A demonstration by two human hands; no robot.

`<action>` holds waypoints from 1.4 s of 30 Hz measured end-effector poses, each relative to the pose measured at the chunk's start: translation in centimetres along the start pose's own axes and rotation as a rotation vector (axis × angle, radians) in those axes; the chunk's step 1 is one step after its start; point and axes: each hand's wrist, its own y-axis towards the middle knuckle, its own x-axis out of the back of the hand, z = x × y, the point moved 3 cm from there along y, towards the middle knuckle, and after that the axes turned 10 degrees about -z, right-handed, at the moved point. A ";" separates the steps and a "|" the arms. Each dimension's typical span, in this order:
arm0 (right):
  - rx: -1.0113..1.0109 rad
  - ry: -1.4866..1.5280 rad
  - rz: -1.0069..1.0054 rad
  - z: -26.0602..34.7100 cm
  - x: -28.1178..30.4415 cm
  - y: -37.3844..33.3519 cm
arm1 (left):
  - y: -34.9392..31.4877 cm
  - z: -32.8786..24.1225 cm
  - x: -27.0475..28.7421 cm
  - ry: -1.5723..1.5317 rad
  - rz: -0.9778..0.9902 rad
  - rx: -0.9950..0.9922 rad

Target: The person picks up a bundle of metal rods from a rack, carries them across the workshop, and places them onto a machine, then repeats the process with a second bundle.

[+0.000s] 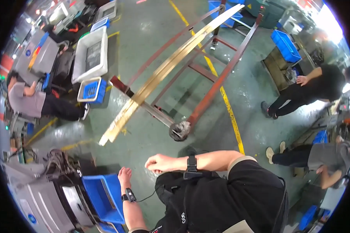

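While gold strips [164,70] are racked at twelve o'clock, the left hand [125,178] is loosely spread, the right hand [159,163] curled, contents indiscernible.

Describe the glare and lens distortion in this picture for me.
Head view: bright light at upper right blows out to white; head view: pale shine on the long golden strips and in patches on the green floor; head view: the fisheye lens leaves dark corners and bows the red metal rack.
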 end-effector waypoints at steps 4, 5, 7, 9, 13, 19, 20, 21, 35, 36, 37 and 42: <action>0.057 0.088 -0.143 1.4 -0.4 8.3 | 12.8 -8.5 0.7 0.251 -0.002 -0.239; 0.057 0.081 -0.231 1.6 0.2 10.5 | 16.3 -11.0 0.2 0.344 0.009 -0.396; 0.072 0.117 -0.364 2.1 0.3 14.6 | 22.8 -15.3 -0.5 0.428 0.027 -0.614; 0.028 0.214 -0.503 2.5 -1.1 18.3 | 28.2 -18.5 -0.9 0.763 -0.039 -0.776; -0.080 0.316 -0.607 3.5 -6.7 25.1 | 34.5 -21.0 -1.7 0.906 0.253 -0.721; -0.123 0.473 -0.642 3.2 -10.7 34.2 | 37.9 -22.6 -5.1 1.103 0.687 -0.447; -0.138 0.483 -0.656 2.9 -11.0 35.7 | 38.6 -23.0 -5.8 1.120 0.678 -0.446; -0.148 0.483 -0.671 2.7 -11.1 37.2 | 39.1 -23.3 -6.1 1.079 0.727 -0.345; -0.259 0.824 -0.823 -1.5 -14.7 53.1 | 44.2 -22.6 -8.3 0.784 1.179 0.558; -0.227 0.891 -0.831 -1.4 -15.0 53.6 | 44.4 -22.6 -8.7 0.766 1.219 0.554; -0.214 0.941 -0.838 -1.2 -15.5 54.3 | 44.6 -22.6 -9.1 0.765 1.234 0.544; 0.019 1.157 -0.990 -1.1 -16.3 56.3 | 44.6 -22.3 -11.2 0.735 1.289 0.635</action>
